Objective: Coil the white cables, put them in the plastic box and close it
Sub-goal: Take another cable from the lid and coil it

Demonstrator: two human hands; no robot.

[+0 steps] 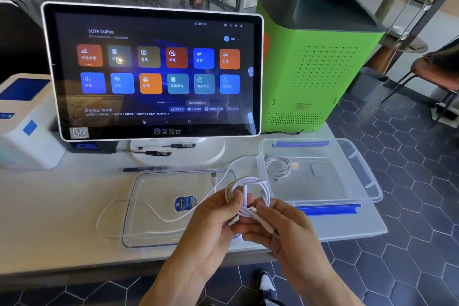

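Note:
A half-coiled white cable [258, 187] is held above the table's front edge. My left hand [213, 218] pinches the loops at their left side, and my right hand [278, 226] grips the bundle from below right. The cable's loose tail [139, 206] trails left over the clear lid [154, 206], which lies flat on the table with a blue sticker. To the right stands the open clear plastic box [357, 174] with blue clips. One coiled white cable [278, 166] lies inside it at the left end.
A touchscreen terminal [154, 72] stands behind the lid, with pens [154, 153] on its base. A white printer [27, 119] sits at the left and a green machine [320, 62] at the back right. The table edge runs close to my hands.

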